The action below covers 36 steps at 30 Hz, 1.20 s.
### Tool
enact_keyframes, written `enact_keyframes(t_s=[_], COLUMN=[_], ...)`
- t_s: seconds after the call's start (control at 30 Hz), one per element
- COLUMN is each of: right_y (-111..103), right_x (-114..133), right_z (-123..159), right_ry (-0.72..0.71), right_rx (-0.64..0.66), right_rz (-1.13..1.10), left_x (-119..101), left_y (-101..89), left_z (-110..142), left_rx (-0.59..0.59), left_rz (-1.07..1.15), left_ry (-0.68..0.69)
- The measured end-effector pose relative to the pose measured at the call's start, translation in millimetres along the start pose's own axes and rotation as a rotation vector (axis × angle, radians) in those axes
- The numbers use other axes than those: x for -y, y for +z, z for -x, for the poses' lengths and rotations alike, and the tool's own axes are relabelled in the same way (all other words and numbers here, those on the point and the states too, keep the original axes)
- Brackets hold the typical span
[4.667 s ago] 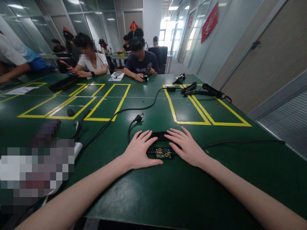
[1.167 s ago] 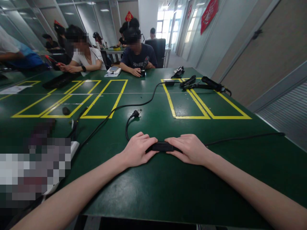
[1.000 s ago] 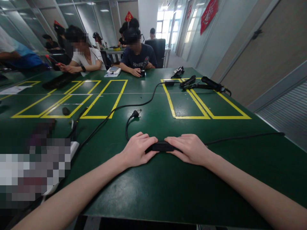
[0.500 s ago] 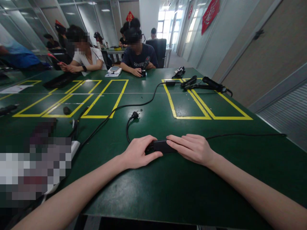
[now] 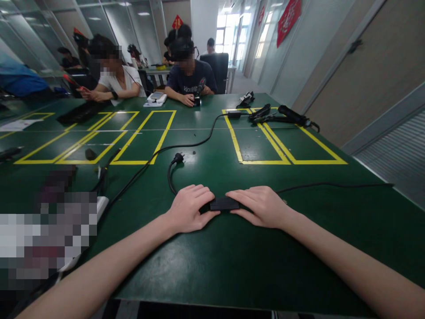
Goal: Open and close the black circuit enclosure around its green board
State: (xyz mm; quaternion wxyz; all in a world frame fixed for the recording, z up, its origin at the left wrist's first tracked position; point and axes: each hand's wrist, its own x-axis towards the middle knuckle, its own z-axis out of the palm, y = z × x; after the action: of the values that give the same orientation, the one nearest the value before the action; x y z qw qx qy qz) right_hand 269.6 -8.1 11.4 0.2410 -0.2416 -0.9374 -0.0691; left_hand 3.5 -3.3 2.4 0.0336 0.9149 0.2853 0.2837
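Observation:
A black power adapter [image 5: 225, 204] lies low over the green table between my hands. My left hand [image 5: 191, 207] is closed on its left end, thumb at the near side and fingers at the far side. At the other end my right hand [image 5: 260, 204] grips it the same way. From behind my left hand a short black cord curves up to a power plug [image 5: 179, 157], its prongs pointing right. A thin black cable [image 5: 332, 184] runs from behind my right hand toward the table's right edge.
Yellow tape rectangles [image 5: 265, 163] mark the green table [image 5: 212, 270]. A long black cord [image 5: 179, 146] crosses the middle to a small black box [image 5: 234, 114]. Black tools [image 5: 288, 116] lie far right. A white power strip [image 5: 102, 204] is at left, partly blurred. Two people sit opposite.
The adapter has turned so that its ribbed side faces me. My right hand has shifted toward its right end, with the thumb now showing. The plug has slid a little left.

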Motion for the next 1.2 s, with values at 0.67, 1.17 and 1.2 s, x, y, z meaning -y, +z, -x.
enact_keyframes(t_s=[0.67, 1.17, 1.2], right_y=[-2, -71, -70], right_x=[-4, -124, -127], right_z=[0, 71, 77], right_ry=[0.032, 1.409, 1.419], right_rx=[-0.056, -0.508, -0.474], right_rz=[0.142, -0.01, 0.025], left_x=[0, 2, 2], left_y=[-5.2, -4.2, -4.2], left_z=[-2, 1, 1], left_rx=[-0.107, -0.006, 0.008], left_rz=[-0.032, 0.096, 0.1], left_ry=[-0.017, 0.058, 0.051])
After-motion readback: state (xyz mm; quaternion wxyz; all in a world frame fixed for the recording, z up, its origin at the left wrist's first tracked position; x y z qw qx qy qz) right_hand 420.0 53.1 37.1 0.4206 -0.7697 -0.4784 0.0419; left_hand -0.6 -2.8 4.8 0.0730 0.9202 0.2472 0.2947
